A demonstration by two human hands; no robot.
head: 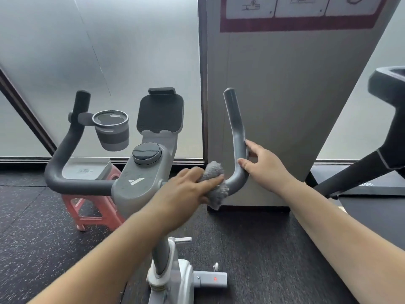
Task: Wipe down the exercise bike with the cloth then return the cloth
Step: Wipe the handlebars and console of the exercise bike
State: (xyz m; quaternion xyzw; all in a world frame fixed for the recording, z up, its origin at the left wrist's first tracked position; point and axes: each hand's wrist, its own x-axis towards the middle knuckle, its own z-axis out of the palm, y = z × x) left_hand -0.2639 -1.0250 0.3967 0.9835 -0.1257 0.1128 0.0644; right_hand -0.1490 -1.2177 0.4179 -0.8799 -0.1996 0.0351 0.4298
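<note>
Exercise bike (pixel 140 185) sits centre frame, handlebars running left-right w/ both horn ends pointing up toward top of frame; stem drops to lower centre. Left hand (pixel 188 189) is clamped on the grey cloth (pixel 215 183), bunched & pressed on the bar just right of the console. Right hand (pixel 263 165) wraps the right horn's bend, fingers curled round it. Cup holder (pixel 111 130) hangs off left horn; tablet rest (pixel 161 113) upright in middle. Floor (pixel 263 249) is dark speckled rubber. Pink stool (pixel 92 207) lower left behind bike, frosted glass (pixel 98 51) upper left, grey pillar (pixel 285 95) upper right.
</note>
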